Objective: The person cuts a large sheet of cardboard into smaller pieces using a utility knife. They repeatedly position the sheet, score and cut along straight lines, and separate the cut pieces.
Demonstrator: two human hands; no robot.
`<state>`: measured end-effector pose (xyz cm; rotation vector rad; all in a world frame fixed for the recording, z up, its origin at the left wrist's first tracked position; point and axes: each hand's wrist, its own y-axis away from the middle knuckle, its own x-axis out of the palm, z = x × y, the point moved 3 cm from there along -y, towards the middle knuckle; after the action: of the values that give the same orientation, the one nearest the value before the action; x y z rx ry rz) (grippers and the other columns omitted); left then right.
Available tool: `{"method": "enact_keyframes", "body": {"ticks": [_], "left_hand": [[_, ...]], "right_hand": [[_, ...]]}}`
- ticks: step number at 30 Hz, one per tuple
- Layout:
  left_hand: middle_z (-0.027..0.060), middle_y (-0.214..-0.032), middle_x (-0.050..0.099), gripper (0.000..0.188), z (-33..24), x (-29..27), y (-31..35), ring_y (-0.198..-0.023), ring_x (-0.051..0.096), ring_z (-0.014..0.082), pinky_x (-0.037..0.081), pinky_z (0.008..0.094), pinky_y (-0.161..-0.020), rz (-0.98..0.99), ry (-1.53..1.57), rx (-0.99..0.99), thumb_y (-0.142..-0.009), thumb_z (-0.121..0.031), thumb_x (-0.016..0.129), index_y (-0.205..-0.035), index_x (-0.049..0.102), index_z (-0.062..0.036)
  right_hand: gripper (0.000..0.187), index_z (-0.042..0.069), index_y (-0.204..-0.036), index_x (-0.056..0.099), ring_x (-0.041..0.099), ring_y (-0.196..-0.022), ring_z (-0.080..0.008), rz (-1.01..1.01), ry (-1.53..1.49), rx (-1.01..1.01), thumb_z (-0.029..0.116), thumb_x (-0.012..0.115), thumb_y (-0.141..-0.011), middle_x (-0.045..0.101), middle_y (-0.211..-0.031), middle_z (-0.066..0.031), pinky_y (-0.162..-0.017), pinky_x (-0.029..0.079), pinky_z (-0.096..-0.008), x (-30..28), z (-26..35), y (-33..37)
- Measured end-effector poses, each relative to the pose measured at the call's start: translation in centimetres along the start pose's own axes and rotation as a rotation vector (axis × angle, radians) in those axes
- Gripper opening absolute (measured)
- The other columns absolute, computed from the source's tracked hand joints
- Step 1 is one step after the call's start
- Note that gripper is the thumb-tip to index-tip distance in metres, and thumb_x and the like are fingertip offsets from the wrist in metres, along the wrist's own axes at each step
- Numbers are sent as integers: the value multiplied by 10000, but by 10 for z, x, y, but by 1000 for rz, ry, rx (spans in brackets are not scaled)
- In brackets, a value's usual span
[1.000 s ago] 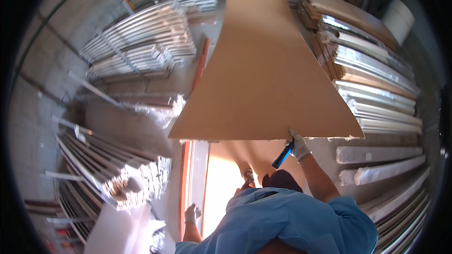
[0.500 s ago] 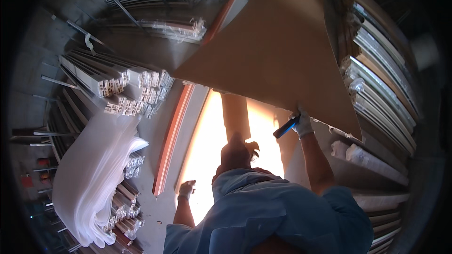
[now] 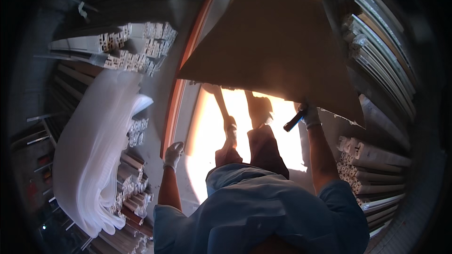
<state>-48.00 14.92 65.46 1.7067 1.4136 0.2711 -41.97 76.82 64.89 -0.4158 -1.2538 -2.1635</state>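
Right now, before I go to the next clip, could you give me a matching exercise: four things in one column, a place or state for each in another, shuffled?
Things:
1. brown sheet
2. dark tool
3. white sheeting
4. orange-red strip

Places and states:
A. lying in loose folds
B. long and narrow, ending near the left hand
C. broad, with a ragged near edge
D. held in the right hand

Pairs: 1-C, 2-D, 3-A, 4-B.
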Motion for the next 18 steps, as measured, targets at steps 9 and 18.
{"method": "enact_keyframes", "body": {"ticks": [9,18], "left_hand": [[40,-793,585,270,304,-75,190,-594,576,179,492,348,-534,-230,185,-701,-845,-349,633,-983,593,-120],[64,-950,592,458,364,-25,193,-772,594,227,521,402,-682,-128,228,-406,-810,-403,682,-1122,560,-91]], "right_hand": [[162,133,-850,503,426,-437,-111,-107,67,106,228,633,-857,414,-592,7,-411,417,-263,-91,-134,74],[150,131,-794,480,416,-440,-117,17,-27,115,184,599,-868,380,-535,9,-422,384,-256,-187,-243,98]]}}
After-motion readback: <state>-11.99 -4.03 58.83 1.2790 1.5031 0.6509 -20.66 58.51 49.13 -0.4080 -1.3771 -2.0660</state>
